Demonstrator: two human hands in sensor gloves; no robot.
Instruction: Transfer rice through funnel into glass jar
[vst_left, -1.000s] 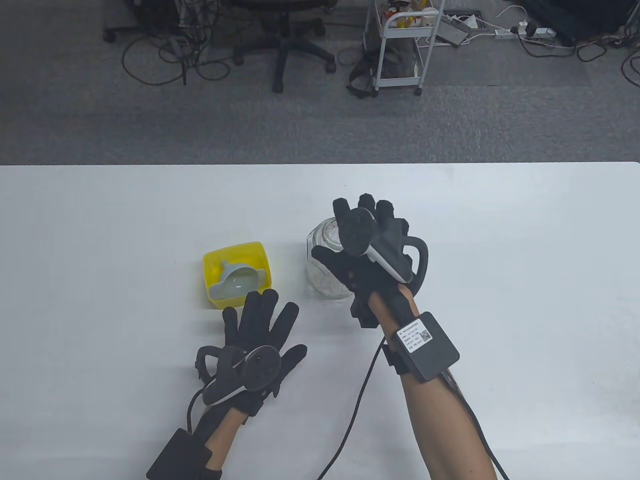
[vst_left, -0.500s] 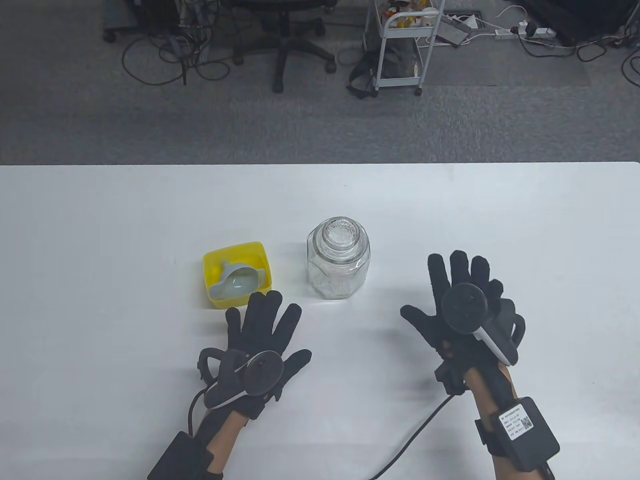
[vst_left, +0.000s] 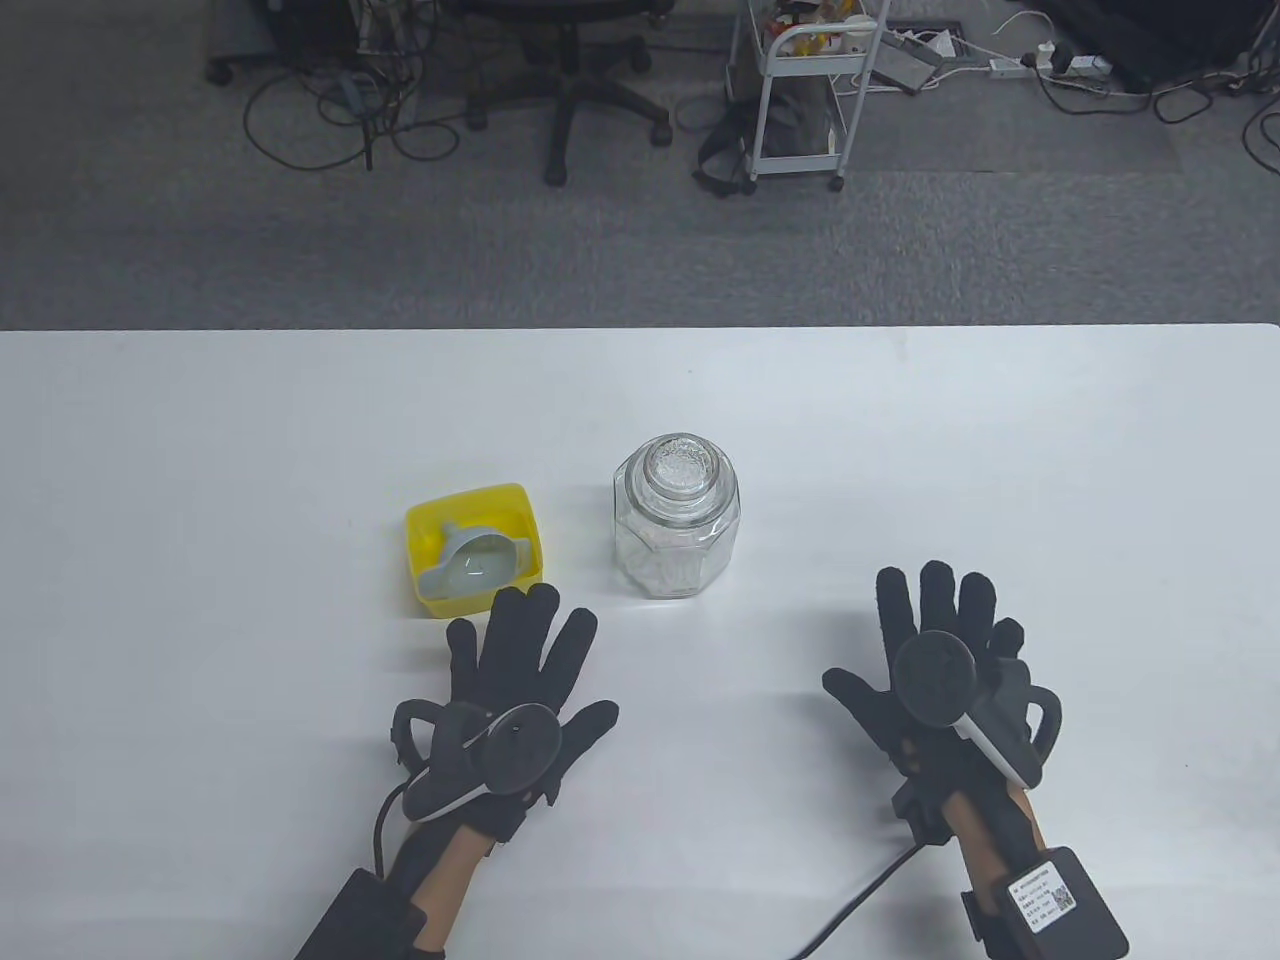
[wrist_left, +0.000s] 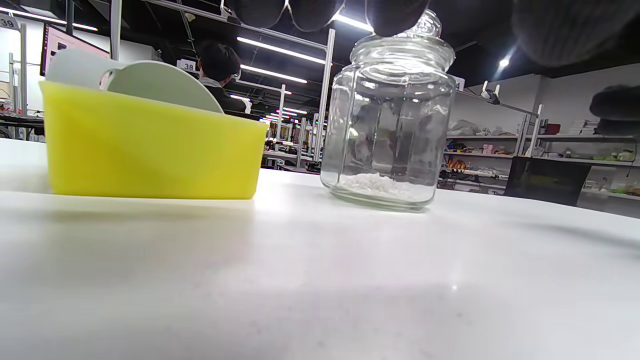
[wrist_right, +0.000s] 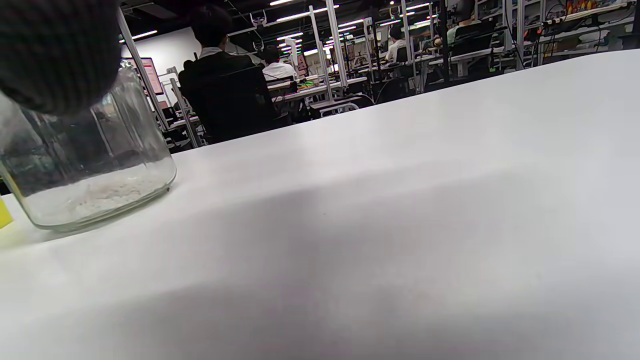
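Note:
A glass jar (vst_left: 677, 520) with its glass lid on stands mid-table, a layer of white rice at its bottom; it also shows in the left wrist view (wrist_left: 390, 120) and the right wrist view (wrist_right: 80, 165). Left of it a yellow tub (vst_left: 472, 548) holds a grey funnel (vst_left: 478, 560), also seen in the left wrist view (wrist_left: 150, 90). My left hand (vst_left: 525, 655) rests flat on the table just in front of the tub, fingers spread, holding nothing. My right hand (vst_left: 935, 640) rests flat to the jar's front right, fingers spread, holding nothing.
The white table (vst_left: 1000, 450) ends at a far edge, with grey floor, an office chair (vst_left: 565, 90) and a white cart (vst_left: 800, 90) beyond. A black cable (vst_left: 850, 900) runs from my right wrist across the table's near edge.
My right hand left the jar's lid and drew back to the front right, settling flat on the table. My left hand barely moved. The jar stands with its lid on.

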